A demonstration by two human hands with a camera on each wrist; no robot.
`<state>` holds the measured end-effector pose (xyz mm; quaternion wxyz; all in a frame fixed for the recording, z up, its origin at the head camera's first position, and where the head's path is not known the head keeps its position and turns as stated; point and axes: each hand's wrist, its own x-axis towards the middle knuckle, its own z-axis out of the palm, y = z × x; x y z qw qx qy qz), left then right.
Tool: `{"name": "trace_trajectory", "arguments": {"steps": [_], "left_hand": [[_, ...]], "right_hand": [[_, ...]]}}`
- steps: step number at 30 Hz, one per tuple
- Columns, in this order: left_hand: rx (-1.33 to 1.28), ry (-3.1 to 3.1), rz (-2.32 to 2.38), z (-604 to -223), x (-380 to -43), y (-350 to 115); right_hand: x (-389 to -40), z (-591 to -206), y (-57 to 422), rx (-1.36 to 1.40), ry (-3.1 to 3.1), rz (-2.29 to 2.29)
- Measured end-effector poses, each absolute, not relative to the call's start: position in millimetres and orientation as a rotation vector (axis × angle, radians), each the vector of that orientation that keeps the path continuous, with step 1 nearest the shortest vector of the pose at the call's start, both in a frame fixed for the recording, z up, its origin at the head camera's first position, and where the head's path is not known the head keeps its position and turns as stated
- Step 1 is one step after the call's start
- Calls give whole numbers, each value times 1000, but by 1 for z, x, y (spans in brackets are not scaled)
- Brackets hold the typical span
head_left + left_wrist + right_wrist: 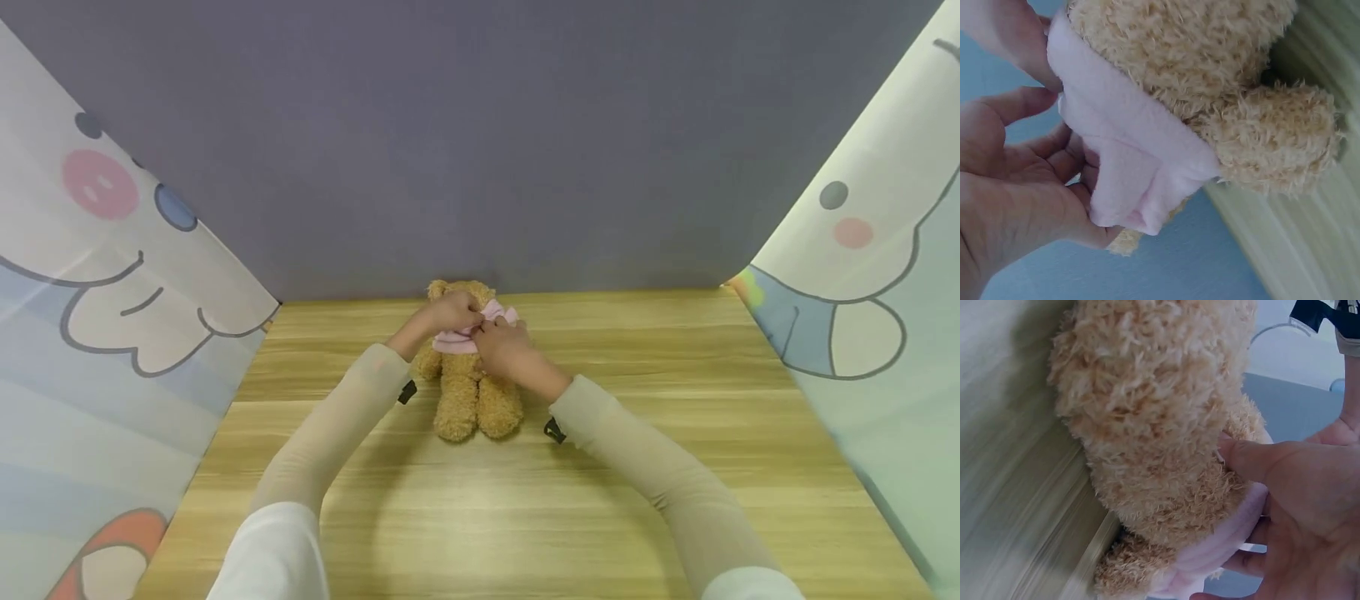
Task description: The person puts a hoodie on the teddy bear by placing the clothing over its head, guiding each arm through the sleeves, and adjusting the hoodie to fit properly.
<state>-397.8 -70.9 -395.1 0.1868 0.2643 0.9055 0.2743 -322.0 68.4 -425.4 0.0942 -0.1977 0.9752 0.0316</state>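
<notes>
Both hands are clamped on the same bit of fabric: the left hand [452, 312] has its fingers curled round the pink garment [1129, 134] on the teddy bear [457, 404], and the right hand [506, 340] grips it too, fingertips close to the left ones over the bear's chest.

So, left to right. Well off to the bear's left there's a cartoon-print sheet [97, 275], pink nose and all. Closer in, a beige sleeve [330, 429] comes up toward the bear from the lower left, with a little black piece [407, 392] at the cuff. The bear itself is on a wood-look table [341, 358], legs toward the person, head up by the grey panel [480, 142] behind it. Honestly can't tell if it's lying flat or propped a bit. The garment's bunched round its upper body, belly and legs bare below. Right of the bear, another beige sleeve [652, 467] with another black clip [555, 430], then way out right of it a second cartoon sheet [862, 250].
</notes>
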Motion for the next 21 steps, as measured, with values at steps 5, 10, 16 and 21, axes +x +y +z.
{"name": "trace_trajectory", "arguments": {"steps": [5,10,16,21], "left_hand": [[670,2634,638,-398,-397,-61],[617,2790,399,-392,-396,-42],[707,2634,509,-386,-401,-41],[862,2465,540,-393,-403,-57]], "right_hand": [[-316,-427,66,-638,2928,237],[-304,-430,58,-746,3014,505],[-310,-437,69,-815,3070,387],[-314,-446,87,-856,3106,188]]}}
